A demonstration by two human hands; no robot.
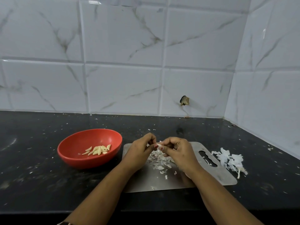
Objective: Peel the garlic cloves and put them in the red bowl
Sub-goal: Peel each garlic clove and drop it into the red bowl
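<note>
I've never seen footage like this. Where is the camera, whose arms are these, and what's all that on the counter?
There is no machine here: these are a person's two bare hands, filmed by one wide-angle camera worn on the head, looking forward and down. The left hand and right hand meet over a metal cutting board and together pinch a garlic clove to peel it. Loose peelings lie on the board beneath them. Left of the board stands the red bowl, with peeled cloves inside. Right of the board, a heap of papery white skins lies on the black counter, below a tiled wall.
</note>
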